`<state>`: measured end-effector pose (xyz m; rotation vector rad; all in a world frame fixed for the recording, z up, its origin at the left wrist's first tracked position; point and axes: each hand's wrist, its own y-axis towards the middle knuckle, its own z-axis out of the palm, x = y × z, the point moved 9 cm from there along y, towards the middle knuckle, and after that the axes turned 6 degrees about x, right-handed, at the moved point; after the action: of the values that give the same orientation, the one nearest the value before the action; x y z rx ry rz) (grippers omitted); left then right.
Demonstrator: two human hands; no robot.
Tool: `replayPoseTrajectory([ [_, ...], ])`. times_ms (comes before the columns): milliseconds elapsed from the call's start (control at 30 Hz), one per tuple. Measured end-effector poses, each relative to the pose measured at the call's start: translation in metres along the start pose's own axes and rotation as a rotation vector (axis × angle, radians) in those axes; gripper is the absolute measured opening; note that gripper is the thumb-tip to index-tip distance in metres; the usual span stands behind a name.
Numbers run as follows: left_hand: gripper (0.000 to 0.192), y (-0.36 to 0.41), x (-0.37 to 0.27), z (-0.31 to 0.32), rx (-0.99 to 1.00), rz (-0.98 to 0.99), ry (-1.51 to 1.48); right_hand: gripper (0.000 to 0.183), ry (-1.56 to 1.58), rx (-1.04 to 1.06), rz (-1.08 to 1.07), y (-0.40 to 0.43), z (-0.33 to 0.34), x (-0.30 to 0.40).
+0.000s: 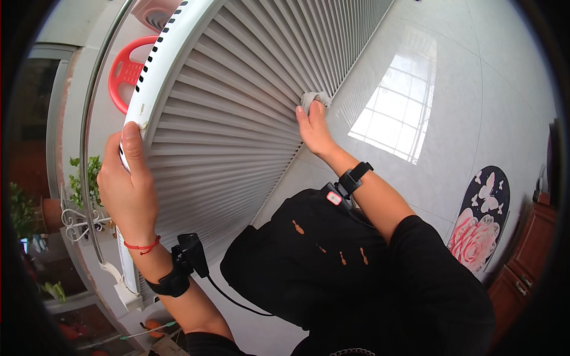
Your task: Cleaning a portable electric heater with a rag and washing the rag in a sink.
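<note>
A white slatted panel radiator [231, 111] stands before me, its many fins spreading out in the wide view. My left hand [129, 187] is wrapped over its white top rim [156, 75], thumb lying on the near side; the fingertips behind are hidden. Dark slots run along that rim, and its paint is chipped near my thumb. Lower down, my right hand [317, 131] pinches a crumpled pale grey cloth [311, 99] against the fins, close to the radiator's bottom edge. Each forearm carries a strapped black device, and a cable hangs from the left one.
Behind the radiator runs a curved metal rail [87, 147], beside a red plastic object [118, 89] and a leafy plant [80, 180]. Glossy floor tiles [458, 98] reflect a window. An oval mat [478, 222] with butterflies and a rose lies near a brown wooden cabinet [525, 262].
</note>
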<state>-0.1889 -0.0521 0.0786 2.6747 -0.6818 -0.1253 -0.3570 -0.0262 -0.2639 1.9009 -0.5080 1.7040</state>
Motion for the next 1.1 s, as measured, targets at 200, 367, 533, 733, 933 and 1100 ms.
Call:
replayPoseTrajectory([
  [200, 0.053, -0.005, 0.006, -0.005, 0.02, -0.058, 0.029, 0.041, 0.171, 0.017, -0.004, 0.003, -0.014, 0.082],
  [367, 0.054, -0.007, 0.004, -0.005, 0.031, -0.066, 0.016, 0.042, -0.052, -0.214, -0.58, -0.005, -0.035, 0.219],
  [533, 0.056, -0.007, 0.001, -0.004, 0.049, -0.08, 0.04, 0.042, -0.062, -0.259, -0.534, 0.003, -0.03, 0.198],
  [733, 0.052, -0.005, 0.002, -0.002, 0.041, -0.068, 0.027, 0.047, -0.11, -0.205, -0.279, -0.002, -0.015, 0.104],
  [933, 0.049, -0.003, 0.0, 0.002, -0.028, 0.015, -0.003, 0.048, 0.023, -0.072, -0.227, -0.005, -0.012, 0.084],
  [1100, 0.048, -0.005, 0.0, 0.0, -0.007, 0.013, -0.003, 0.054, -0.012, -0.116, -0.487, 0.003, -0.019, 0.166],
])
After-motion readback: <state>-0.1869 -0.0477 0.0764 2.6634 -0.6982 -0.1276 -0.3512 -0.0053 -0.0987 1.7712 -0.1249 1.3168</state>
